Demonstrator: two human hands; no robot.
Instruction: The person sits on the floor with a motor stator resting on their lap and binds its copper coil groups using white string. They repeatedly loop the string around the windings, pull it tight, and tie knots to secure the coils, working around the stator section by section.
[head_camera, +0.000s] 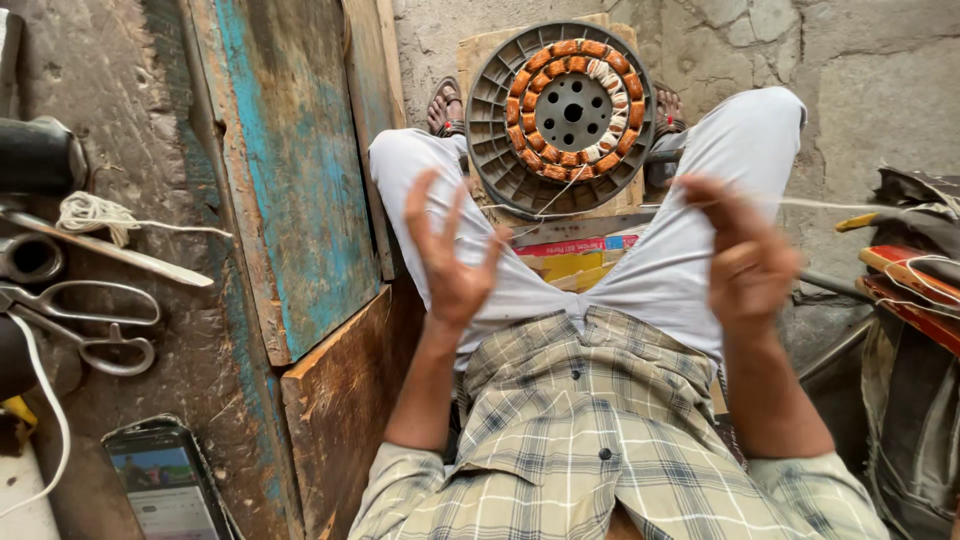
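Observation:
A round grey motor stator (562, 115) with copper coils around its hub rests on a wooden block between my knees. A thin white string (560, 193) runs from the coils toward my hands. My left hand (447, 255) is raised with fingers spread, the string passing near its fingertips. My right hand (742, 258) has its fingers curled, pinching the string, which continues off to the right (850, 206). Both hands hover above my lap in light trousers.
At left a worn bench holds scissors (85, 325), a bundle of string (90, 213), a dark roll (38, 155) and a phone (165, 483). A blue-painted board (290, 170) leans beside my left leg. Red-edged items (915, 285) lie at right.

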